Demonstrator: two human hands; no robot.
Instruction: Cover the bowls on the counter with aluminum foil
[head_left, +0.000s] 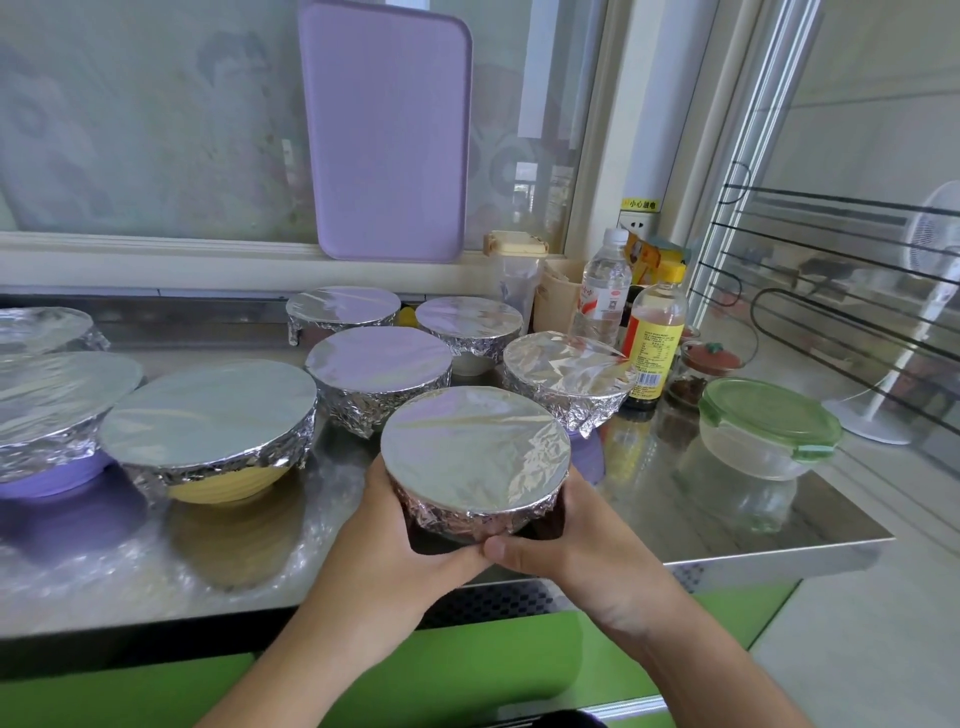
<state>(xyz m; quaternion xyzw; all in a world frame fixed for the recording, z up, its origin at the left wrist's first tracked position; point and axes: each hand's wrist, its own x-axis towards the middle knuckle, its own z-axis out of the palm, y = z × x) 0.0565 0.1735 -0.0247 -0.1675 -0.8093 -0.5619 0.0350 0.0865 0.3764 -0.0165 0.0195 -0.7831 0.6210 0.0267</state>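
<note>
Foil (475, 449) looks taut over the dark bowl (548, 522) at the worktop (727, 525) front edge, left hand (395, 551) and right hand (566, 540) in a curled grip around its sides, so any harder squeeze risks tearing the crimped skirt or slipping it off.

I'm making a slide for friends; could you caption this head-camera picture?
Both hands, left hand and right hand, hold a foil-covered dark bowl at the steel counter among other foil-covered bowls.
</note>
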